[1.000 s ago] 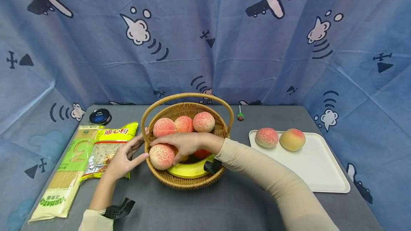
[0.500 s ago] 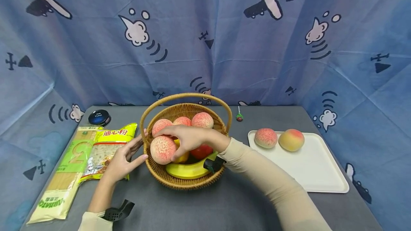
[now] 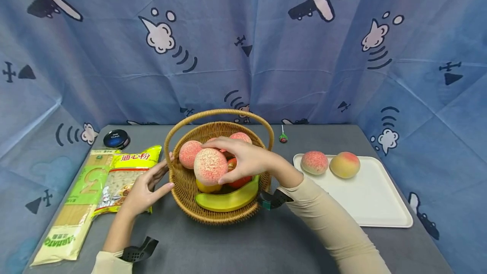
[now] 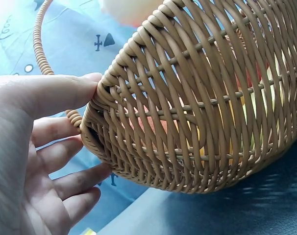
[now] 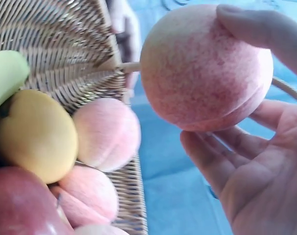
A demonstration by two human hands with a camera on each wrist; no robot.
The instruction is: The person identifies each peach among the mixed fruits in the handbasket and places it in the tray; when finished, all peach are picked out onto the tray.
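My right hand [image 3: 243,157] grips a speckled pink and cream peach [image 3: 210,166] between thumb and fingertips, over the wicker basket [image 3: 182,206]. In the right wrist view the peach [image 5: 202,68] hangs apart from the other fruit. My left hand [image 3: 146,191] holds the basket's left end, thumb and fingers on either side of the handle's base. The left wrist view shows the thumb [image 4: 65,93] on the woven rim. Inside the basket are a banana [image 3: 228,200], a yellow fruit [image 5: 38,137], a red fruit [image 5: 23,205] and more peaches [image 5: 107,133].
At right a white tray [image 3: 373,198] bears a pink peach [image 3: 314,163] and a yellow-red one [image 3: 345,165]. A lollipop [image 3: 283,137] lies behind. On the left are a noodle pack [image 3: 76,206], a yellow pasta bag [image 3: 129,176] and a round dark tin [image 3: 116,138]. The basket handle [image 3: 220,112] arches overhead.
The right hand has lifted the peach from the basket's left side and carried it rightward, uncovering more of the basket's wicker and the yellow fruit. The left hand has stayed at the basket's left end.
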